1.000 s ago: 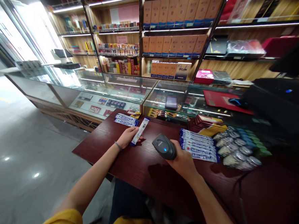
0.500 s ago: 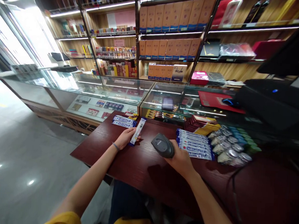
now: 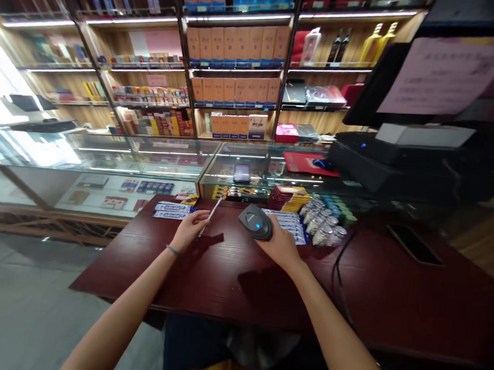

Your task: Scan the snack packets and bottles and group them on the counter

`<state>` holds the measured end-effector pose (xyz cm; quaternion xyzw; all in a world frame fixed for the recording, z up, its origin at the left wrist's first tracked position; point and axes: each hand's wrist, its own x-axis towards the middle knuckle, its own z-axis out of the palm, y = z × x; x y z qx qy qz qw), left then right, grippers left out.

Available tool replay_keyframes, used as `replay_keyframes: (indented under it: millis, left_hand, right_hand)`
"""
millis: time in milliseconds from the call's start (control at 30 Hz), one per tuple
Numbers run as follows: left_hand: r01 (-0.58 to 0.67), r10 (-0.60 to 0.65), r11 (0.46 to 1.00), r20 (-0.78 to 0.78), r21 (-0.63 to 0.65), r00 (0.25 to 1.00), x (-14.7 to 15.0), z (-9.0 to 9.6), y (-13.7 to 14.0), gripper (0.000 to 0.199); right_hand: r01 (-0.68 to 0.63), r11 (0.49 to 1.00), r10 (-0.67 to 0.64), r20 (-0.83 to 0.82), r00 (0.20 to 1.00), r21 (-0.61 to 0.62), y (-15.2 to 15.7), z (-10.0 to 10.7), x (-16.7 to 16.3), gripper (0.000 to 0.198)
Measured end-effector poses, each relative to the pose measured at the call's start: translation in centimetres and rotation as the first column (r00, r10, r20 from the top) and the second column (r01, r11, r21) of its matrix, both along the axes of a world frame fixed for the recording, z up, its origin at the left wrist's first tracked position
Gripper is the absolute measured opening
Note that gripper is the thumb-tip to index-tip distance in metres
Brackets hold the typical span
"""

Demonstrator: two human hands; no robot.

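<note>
A slim blue-and-white wrapped snack packet (image 3: 215, 210) is pinched in my left hand (image 3: 189, 229), turned nearly edge-on above the table. My right hand (image 3: 283, 240) grips a dark grey barcode scanner (image 3: 255, 222) with a blue light lit on top; its head points toward the packet. Left of my left hand lie similar blue-and-white packets (image 3: 170, 210) with a small yellow-and-brown pack (image 3: 187, 198) behind them. A row of more such packets (image 3: 292, 227) lies beyond my right hand, partly covered by it.
On the dark red table (image 3: 225, 273) stand stacked yellow-and-maroon boxes (image 3: 288, 198), several lidded jars (image 3: 325, 233) and green items (image 3: 348, 216). A cable (image 3: 339, 269) and a phone (image 3: 414, 244) lie on the right. Behind are a glass counter (image 3: 157, 151) and a monitor (image 3: 383, 76).
My left hand has turned the packet from face-up to nearly edge-on. A blue light now shows on the scanner. The camera view has swung to the right.
</note>
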<state>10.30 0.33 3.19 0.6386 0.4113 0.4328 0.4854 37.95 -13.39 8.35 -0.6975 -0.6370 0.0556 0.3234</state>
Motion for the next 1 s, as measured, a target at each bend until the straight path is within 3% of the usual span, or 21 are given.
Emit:
replay_keyframes:
  millis: [167, 267, 333, 633, 833, 1000]
  left_hand:
    - [0.066, 0.021, 0.948, -0.270, 0.310, 0.962, 4.4, 0.6, -2.1, 0.029]
    - [0.183, 0.022, 0.849, -0.379, 0.496, 0.925, 7.4, 0.8, -3.8, 0.023]
    - [0.274, -0.002, 0.784, -0.439, 0.557, 0.898, 9.4, 0.8, -4.8, 0.022]
    - [0.513, -0.035, 0.629, -0.638, 0.584, 0.769, 17.2, -0.5, -7.9, 0.022]
    - [0.586, 0.008, 0.568, -0.715, 0.578, 0.699, 20.4, -1.8, -8.6, 0.022]
    - [0.612, 0.040, 0.539, -0.744, 0.578, 0.667, 21.4, -2.8, -8.6, 0.024]
  right_hand:
    - [0.084, 0.995, -0.081, -0.055, 0.995, 0.047, -1.7, 0.2, 2.6, 0.046]
    - [0.157, 0.984, -0.148, -0.100, 0.984, 0.089, -2.9, 0.0, 4.4, 0.043]
    - [0.199, 0.972, -0.182, -0.133, 0.974, 0.123, -3.8, -0.2, 5.6, 0.040]
    - [0.331, 0.930, -0.303, -0.178, 0.936, 0.160, -7.8, -0.9, 11.1, 0.045]
    - [0.363, 0.910, -0.335, -0.160, 0.928, 0.198, -9.5, -1.1, 13.3, 0.037]
    - [0.384, 0.905, -0.344, -0.213, 0.914, 0.184, -10.1, -1.4, 14.1, 0.033]
